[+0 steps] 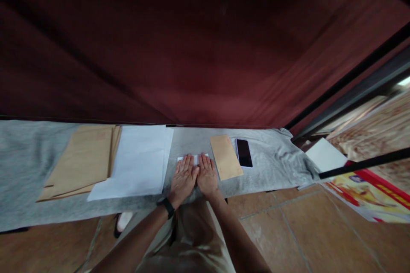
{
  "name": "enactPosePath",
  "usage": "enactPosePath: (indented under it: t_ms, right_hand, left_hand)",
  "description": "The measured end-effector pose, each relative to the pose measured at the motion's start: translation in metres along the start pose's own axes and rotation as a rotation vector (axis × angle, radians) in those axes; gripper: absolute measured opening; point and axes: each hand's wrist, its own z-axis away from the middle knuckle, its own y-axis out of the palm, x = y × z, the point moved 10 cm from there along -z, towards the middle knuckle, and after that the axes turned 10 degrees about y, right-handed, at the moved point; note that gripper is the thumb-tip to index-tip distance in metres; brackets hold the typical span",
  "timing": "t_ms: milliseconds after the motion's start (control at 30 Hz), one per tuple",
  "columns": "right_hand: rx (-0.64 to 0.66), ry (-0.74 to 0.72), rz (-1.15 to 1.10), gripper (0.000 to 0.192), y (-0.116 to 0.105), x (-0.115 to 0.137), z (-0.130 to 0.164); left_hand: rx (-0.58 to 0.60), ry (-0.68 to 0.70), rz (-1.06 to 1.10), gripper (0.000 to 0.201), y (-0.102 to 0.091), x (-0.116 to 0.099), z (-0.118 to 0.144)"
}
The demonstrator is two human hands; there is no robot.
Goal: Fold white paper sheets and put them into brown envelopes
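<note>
My left hand point(184, 178) and my right hand point(207, 175) lie flat side by side, palms down, thumbs meeting. Both press on a folded white paper point(196, 160), most of which they cover; only its far strip and corners show. Just right of my right hand is a small brown envelope point(226, 157). To the left of my left hand are white paper sheets point(140, 160), stacked slightly out of line. Beyond those sit large brown envelopes point(82, 155), overlapping one another.
A phone point(244, 152) with a dark screen lies right of the small envelope. Grey cloth point(272, 166) covers the narrow surface. A dark red fabric panel point(192, 64) rises behind it. At the right are a dark metal frame bar point(368, 163) and a colourful box point(368, 194) on the tiled floor.
</note>
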Motion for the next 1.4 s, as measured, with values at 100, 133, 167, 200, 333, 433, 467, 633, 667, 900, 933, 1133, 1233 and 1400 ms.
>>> enactPosePath:
  t_ms: [100,133,167,200,333,433,467,633,667,900,933,1133,1233,1400]
  right_hand:
    - [-0.02,0.032,-0.004,0.055,0.0,-0.001,-0.003]
    - [-0.03,0.042,-0.008,0.054,-0.001,-0.001,-0.003]
    - [-0.042,0.051,-0.012,0.054,-0.001,-0.002,-0.003]
    - [-0.055,0.059,-0.015,0.054,-0.002,-0.002,-0.003]
    - [-0.092,0.073,-0.027,0.054,-0.003,-0.003,-0.002]
    - [-0.122,0.092,-0.046,0.055,-0.004,-0.005,-0.002]
    - [-0.132,0.095,-0.052,0.055,-0.004,-0.006,-0.001]
    - [-0.189,0.093,-0.075,0.055,-0.007,-0.007,0.002]
    - [-0.196,0.093,-0.078,0.055,-0.007,-0.007,0.004]
    - [-0.229,0.095,-0.069,0.058,-0.008,-0.011,0.034]
    - [-0.241,0.098,-0.071,0.058,-0.009,-0.012,0.04]
    - [-0.269,0.08,-0.123,0.062,-0.014,-0.019,0.072]
    - [-0.289,0.098,-0.139,0.063,-0.015,-0.024,0.083]
    - [-0.311,0.091,-0.102,0.062,-0.016,-0.024,0.09]
  left_hand:
    - [-0.003,-0.01,-0.032,0.06,0.001,0.004,0.002]
    - [-0.007,-0.015,-0.043,0.061,0.001,0.005,0.003]
    - [-0.013,-0.022,-0.054,0.062,0.001,0.006,0.005]
    - [-0.021,-0.029,-0.065,0.062,0.001,0.007,0.007]
    - [-0.047,-0.058,-0.09,0.064,-0.005,0.011,0.014]
    - [-0.067,-0.074,-0.089,0.065,-0.011,0.014,0.019]
    - [-0.073,-0.076,-0.089,0.065,-0.013,0.014,0.02]
    - [-0.083,-0.075,-0.102,0.065,-0.019,0.016,0.027]
    - [-0.081,-0.072,-0.107,0.064,-0.019,0.016,0.028]
    - [-0.069,-0.067,-0.112,0.064,-0.02,0.015,0.03]
    - [-0.07,-0.069,-0.115,0.064,-0.02,0.015,0.03]
    - [-0.081,-0.069,-0.144,0.061,-0.022,0.012,0.037]
    - [-0.053,-0.027,-0.192,0.061,-0.023,0.01,0.043]
    - [0.17,0.109,-0.217,0.05,-0.008,-0.002,0.038]
